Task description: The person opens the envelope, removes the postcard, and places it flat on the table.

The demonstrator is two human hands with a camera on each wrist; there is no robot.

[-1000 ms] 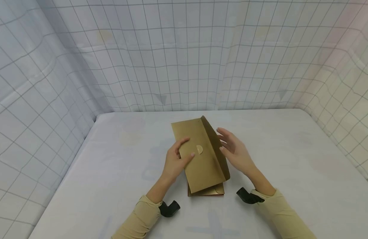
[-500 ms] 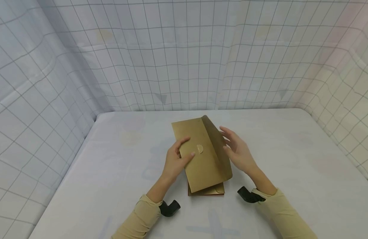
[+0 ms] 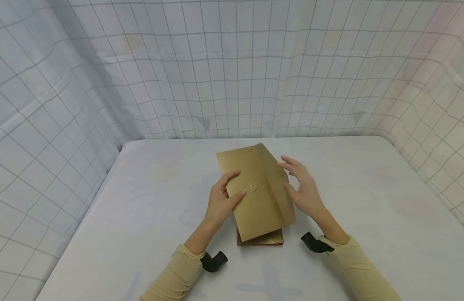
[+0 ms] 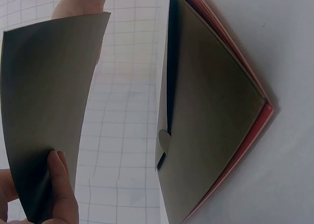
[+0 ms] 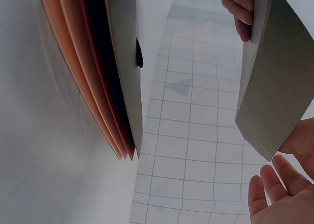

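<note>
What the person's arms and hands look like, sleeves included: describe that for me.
The left sleeve and right sleeve are pale yellow-beige cloth, plain and wrinkled. A bent black piece juts out near the end of the left sleeve, and a second black piece near the end of the right. The left hand and right hand wear no gloves.

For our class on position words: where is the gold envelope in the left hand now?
In the head view, the gold envelope is near the middle, above the gold stack on the table, between the left hand and right hand.
</note>
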